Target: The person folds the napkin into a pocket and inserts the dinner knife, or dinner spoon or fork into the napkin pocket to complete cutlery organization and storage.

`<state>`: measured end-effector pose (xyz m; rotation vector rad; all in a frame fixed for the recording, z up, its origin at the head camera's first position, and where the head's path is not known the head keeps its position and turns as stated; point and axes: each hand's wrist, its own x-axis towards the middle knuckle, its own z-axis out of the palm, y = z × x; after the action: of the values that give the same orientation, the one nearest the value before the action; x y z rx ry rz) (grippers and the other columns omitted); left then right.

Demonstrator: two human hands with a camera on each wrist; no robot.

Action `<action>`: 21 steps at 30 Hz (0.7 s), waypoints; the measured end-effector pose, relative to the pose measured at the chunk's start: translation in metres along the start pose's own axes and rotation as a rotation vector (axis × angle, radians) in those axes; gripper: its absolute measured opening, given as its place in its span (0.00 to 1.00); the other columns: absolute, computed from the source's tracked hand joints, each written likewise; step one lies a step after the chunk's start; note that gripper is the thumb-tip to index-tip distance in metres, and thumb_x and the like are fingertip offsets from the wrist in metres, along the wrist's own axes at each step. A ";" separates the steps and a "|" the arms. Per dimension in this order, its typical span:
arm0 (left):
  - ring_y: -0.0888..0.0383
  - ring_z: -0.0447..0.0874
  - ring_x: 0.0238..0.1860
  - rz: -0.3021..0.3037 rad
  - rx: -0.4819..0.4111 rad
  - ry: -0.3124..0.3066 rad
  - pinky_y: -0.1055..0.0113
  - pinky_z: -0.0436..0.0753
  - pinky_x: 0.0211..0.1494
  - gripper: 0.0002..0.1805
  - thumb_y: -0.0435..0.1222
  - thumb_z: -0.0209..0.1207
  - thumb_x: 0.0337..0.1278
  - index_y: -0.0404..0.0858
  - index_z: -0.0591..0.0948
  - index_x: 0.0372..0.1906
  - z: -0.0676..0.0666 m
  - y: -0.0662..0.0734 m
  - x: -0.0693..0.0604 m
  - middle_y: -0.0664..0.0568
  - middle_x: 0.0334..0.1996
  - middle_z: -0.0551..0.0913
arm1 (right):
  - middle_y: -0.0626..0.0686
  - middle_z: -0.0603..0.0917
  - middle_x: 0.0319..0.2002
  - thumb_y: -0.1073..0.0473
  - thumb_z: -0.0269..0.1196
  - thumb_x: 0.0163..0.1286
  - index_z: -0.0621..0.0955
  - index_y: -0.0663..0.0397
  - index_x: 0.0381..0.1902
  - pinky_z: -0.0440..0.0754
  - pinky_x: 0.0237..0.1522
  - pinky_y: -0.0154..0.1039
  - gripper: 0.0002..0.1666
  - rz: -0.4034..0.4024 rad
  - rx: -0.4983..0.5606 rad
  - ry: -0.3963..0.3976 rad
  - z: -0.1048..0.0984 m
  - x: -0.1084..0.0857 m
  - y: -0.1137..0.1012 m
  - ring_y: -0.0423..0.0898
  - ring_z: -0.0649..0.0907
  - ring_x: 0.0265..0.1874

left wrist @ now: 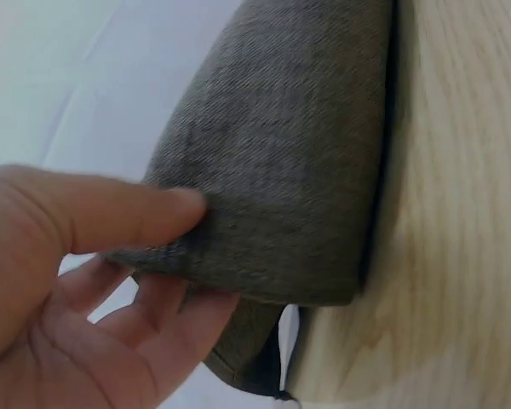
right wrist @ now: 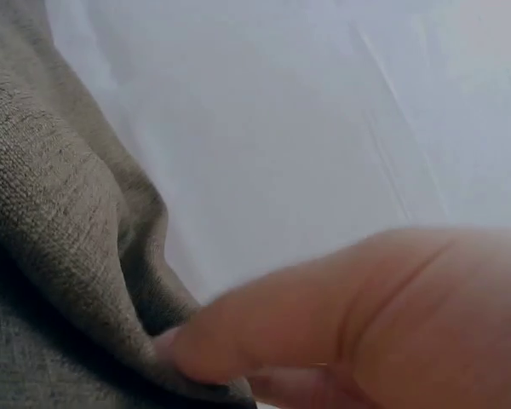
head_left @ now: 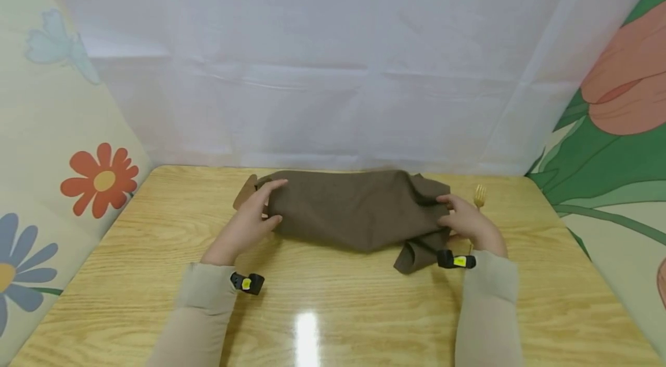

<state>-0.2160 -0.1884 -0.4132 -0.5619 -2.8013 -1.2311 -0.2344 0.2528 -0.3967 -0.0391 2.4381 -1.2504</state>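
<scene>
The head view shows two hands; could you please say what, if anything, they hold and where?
A brown cloth: the left hand pinches its left end, the right hand its right end.

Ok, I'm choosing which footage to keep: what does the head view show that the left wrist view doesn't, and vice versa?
Only the head view shows the right hand, the gold fork and the red flower on the side wall. Only the left wrist view shows the fine weave of the brown cloth up close. Both share that cloth, the left hand gripping it, the wooden table and the white backdrop.
</scene>
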 end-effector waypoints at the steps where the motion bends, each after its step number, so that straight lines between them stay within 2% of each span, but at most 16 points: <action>1: 0.44 0.79 0.45 -0.008 -0.009 0.021 0.54 0.83 0.46 0.40 0.21 0.59 0.65 0.39 0.58 0.78 0.001 -0.001 0.000 0.34 0.73 0.62 | 0.78 0.52 0.73 0.70 0.52 0.74 0.55 0.69 0.77 0.85 0.48 0.56 0.37 0.001 -0.006 0.007 0.000 0.000 0.001 0.71 0.72 0.61; 5: 0.39 0.79 0.48 -0.037 -0.033 0.120 0.49 0.83 0.46 0.27 0.21 0.57 0.67 0.36 0.70 0.68 0.000 -0.002 0.000 0.36 0.68 0.69 | 0.77 0.53 0.74 0.74 0.51 0.72 0.53 0.68 0.79 0.85 0.47 0.51 0.39 -0.024 -0.011 0.066 -0.001 0.004 0.002 0.66 0.77 0.57; 8: 0.36 0.78 0.54 -0.057 -0.029 0.193 0.44 0.81 0.53 0.16 0.23 0.56 0.70 0.34 0.77 0.58 -0.003 0.000 0.001 0.37 0.60 0.77 | 0.76 0.53 0.74 0.75 0.51 0.73 0.53 0.66 0.79 0.85 0.42 0.46 0.40 -0.075 0.006 0.140 -0.003 0.007 0.001 0.60 0.81 0.46; 11: 0.38 0.80 0.41 -0.070 -0.034 0.211 0.51 0.83 0.44 0.15 0.29 0.55 0.74 0.36 0.79 0.61 -0.005 0.001 0.002 0.35 0.46 0.80 | 0.74 0.53 0.75 0.74 0.49 0.74 0.52 0.63 0.80 0.83 0.37 0.41 0.39 -0.119 0.031 0.203 -0.006 0.006 -0.002 0.53 0.80 0.35; 12: 0.42 0.80 0.39 -0.066 -0.042 0.205 0.56 0.82 0.42 0.17 0.31 0.55 0.75 0.37 0.78 0.63 -0.006 0.000 0.002 0.36 0.48 0.80 | 0.74 0.53 0.76 0.73 0.49 0.75 0.52 0.61 0.81 0.82 0.36 0.39 0.39 -0.135 0.045 0.220 -0.006 0.005 -0.003 0.53 0.80 0.35; 13: 0.45 0.79 0.39 -0.058 -0.060 0.192 0.60 0.82 0.40 0.19 0.32 0.55 0.75 0.37 0.77 0.66 -0.006 0.000 0.002 0.37 0.50 0.79 | 0.72 0.52 0.77 0.73 0.47 0.76 0.52 0.59 0.81 0.82 0.36 0.38 0.39 -0.147 0.063 0.233 -0.007 0.004 -0.004 0.53 0.80 0.36; 15: 0.50 0.77 0.42 -0.035 -0.107 0.162 0.64 0.80 0.40 0.24 0.35 0.56 0.75 0.39 0.72 0.72 -0.006 -0.001 0.002 0.39 0.55 0.77 | 0.70 0.52 0.78 0.73 0.46 0.77 0.52 0.57 0.82 0.81 0.38 0.36 0.38 -0.190 0.105 0.267 -0.007 0.002 -0.005 0.57 0.80 0.47; 16: 0.51 0.77 0.48 -0.018 -0.137 0.151 0.64 0.80 0.45 0.26 0.36 0.57 0.75 0.39 0.71 0.73 -0.006 -0.001 0.002 0.40 0.59 0.76 | 0.68 0.53 0.78 0.73 0.46 0.77 0.53 0.56 0.82 0.81 0.40 0.37 0.38 -0.216 0.129 0.287 -0.007 0.002 -0.006 0.59 0.78 0.53; 18: 0.50 0.70 0.64 0.012 -0.188 0.129 0.57 0.79 0.60 0.29 0.36 0.58 0.74 0.40 0.67 0.75 -0.006 -0.002 0.001 0.44 0.72 0.67 | 0.66 0.55 0.78 0.73 0.46 0.77 0.55 0.56 0.81 0.78 0.49 0.38 0.37 -0.282 0.151 0.332 -0.007 0.001 -0.005 0.62 0.71 0.66; 19: 0.48 0.68 0.67 0.016 -0.216 0.119 0.52 0.77 0.63 0.30 0.36 0.58 0.74 0.41 0.66 0.76 -0.006 -0.001 0.000 0.44 0.73 0.65 | 0.65 0.56 0.78 0.73 0.47 0.77 0.56 0.56 0.80 0.76 0.52 0.39 0.36 -0.311 0.153 0.353 -0.007 0.001 -0.005 0.61 0.68 0.69; 21: 0.41 0.66 0.70 0.000 -0.259 0.103 0.44 0.75 0.64 0.34 0.37 0.59 0.73 0.46 0.62 0.78 -0.007 0.000 -0.001 0.45 0.77 0.60 | 0.65 0.61 0.76 0.74 0.47 0.77 0.61 0.58 0.78 0.77 0.52 0.41 0.34 -0.360 0.136 0.397 -0.007 0.001 -0.004 0.59 0.71 0.65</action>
<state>-0.2158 -0.1938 -0.4081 -0.4924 -2.5760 -1.5870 -0.2384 0.2556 -0.3903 -0.2203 2.7575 -1.7191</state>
